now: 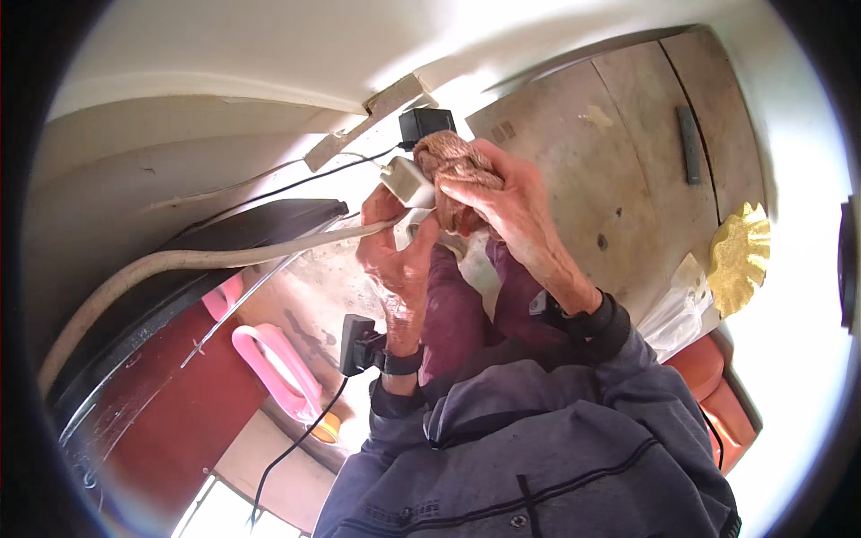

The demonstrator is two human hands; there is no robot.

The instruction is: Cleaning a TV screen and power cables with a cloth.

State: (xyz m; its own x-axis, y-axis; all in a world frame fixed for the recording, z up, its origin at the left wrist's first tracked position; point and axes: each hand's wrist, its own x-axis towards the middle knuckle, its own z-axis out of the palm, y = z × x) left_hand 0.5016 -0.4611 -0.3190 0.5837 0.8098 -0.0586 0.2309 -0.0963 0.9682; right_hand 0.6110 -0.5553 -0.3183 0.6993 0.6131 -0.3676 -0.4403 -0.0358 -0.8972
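Between the fingers and thumb of my left hand (397, 262) runs a thick beige cable (202, 259), near its end. Just above those fingers sits a white power adapter (408, 185) with a thin lead, touching the cloth. My right hand (521, 208) grips a bunched brown terry cloth (454, 165) against the adapter's right side. A black power adapter (427, 123) with a black lead shows behind the cloth. What the two adapters are attached to is hidden by the cloth and my hands.
A black-edged furniture piece with a red panel (181, 376) stands at left. Pink plastic handles (279, 366) lie near it. To the right are a wooden door panel (572, 155) with a dark handle (688, 144), a gold fluted object (740, 259), a clear plastic bag (679, 313) and an orange seat (723, 410).
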